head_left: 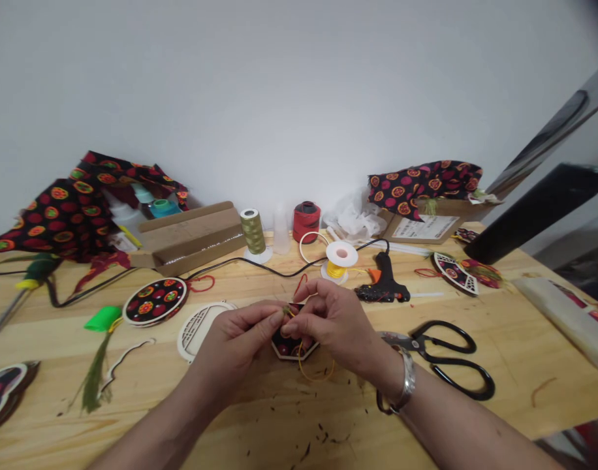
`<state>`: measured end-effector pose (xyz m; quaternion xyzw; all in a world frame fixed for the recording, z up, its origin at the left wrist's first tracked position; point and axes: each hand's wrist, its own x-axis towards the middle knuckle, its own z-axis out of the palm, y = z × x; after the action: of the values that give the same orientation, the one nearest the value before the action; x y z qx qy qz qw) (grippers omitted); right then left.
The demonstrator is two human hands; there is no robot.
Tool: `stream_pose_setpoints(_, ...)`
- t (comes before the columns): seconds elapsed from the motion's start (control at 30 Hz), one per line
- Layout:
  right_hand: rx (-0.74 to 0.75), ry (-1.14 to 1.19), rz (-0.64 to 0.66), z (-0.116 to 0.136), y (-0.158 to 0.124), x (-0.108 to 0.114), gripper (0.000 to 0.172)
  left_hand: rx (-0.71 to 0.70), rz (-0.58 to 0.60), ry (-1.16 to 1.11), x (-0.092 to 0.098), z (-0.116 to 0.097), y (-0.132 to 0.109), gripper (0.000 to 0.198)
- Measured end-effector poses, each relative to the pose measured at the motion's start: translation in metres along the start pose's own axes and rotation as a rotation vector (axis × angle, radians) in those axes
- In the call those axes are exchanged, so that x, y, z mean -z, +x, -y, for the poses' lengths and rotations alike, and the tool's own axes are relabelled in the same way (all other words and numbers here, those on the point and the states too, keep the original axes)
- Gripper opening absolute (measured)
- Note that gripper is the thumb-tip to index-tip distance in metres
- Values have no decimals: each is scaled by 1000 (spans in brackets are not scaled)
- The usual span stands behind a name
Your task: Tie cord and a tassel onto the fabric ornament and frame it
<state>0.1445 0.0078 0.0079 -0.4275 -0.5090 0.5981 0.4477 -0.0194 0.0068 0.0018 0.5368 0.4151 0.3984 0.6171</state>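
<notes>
Cord (307, 377), yellow and seemingly not yet drawn tight, is pinched by the right hand (335, 321), while a green tuft (287, 309) is gripped by the left hand (241, 333).

The table (534, 356) looks wooden, the bracelet (408, 378) glossy metal, the long box (196, 238) matt cardboard.

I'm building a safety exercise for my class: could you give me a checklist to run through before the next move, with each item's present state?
1. Left hand pinching the green thread: ok.
2. Right hand gripping the yellow cord: cannot tell; its fingers hide the contact.
3. Scissors wholly in view: not ok; the right wrist covers the tips.
4. Yellow spool upright: ok.
5. Glue gun switched off: cannot tell.
6. Table free of scraps: not ok; dark bits lie there.
</notes>
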Motion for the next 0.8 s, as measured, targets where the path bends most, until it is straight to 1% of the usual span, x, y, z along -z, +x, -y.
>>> stream_pose_setpoints(0.17,-21,25,8,0,1,0,24,-91,-69,142,-1,-2,-1,14)
stream_pose_setpoints(0.27,-18,44,3,1,1,0,23,-120,-112,224,-2,-3,-1,14)
stream_pose_setpoints(0.4,9,40,-16,3,1,-1,23,-158,-111,286,-2,-4,0,18)
stream_pose_setpoints(0.5,27,51,-31,3,1,0,21,-163,-104,268,-2,-3,0,19)
stream_pose_setpoints(0.67,53,77,-48,3,1,1,21,-105,-120,168,-1,0,1,15)
stream_pose_setpoints(0.8,34,68,-52,2,1,1,20,-77,-139,112,-2,1,2,13)
